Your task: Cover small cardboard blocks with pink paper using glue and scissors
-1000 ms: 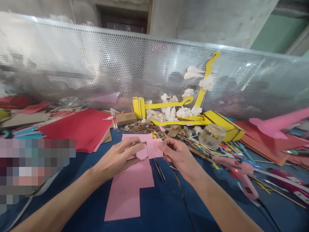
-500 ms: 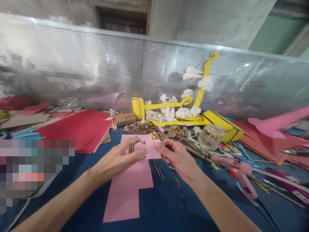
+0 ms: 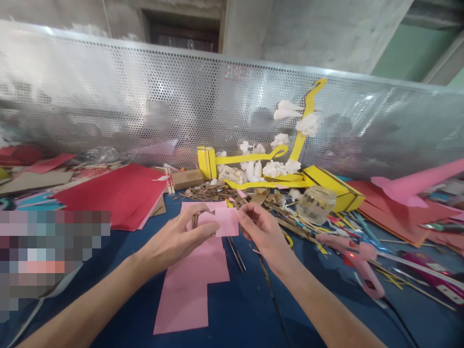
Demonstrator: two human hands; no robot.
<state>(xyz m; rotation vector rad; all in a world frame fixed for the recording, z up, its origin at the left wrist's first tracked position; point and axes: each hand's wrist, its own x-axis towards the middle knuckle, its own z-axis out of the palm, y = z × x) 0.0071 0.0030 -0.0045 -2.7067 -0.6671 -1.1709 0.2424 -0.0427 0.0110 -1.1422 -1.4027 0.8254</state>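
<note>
A small pink paper piece is held up in front of me, above the table. My left hand pinches its left edge between thumb and fingers. At the right edge, the bent fingers and thumb of my right hand close on the paper's border; the fingertips behind it are partly hidden. Beneath both hands lies a larger pink paper sheet with a stepped cut-out on its right side. A slim dark metallic tool rests beside that sheet, its upper end covered.
Paper scraps are heaped behind my hands, near a clear jar and yellow box-like pieces with white fluffy tufts. Right lies a pink glue gun with its cord. Red sheets lie left; a perforated metal panel stands behind.
The small paper has shifted slightly left. My right thumb has slid from over the paper out to its right edge. My left hand has barely moved.
</note>
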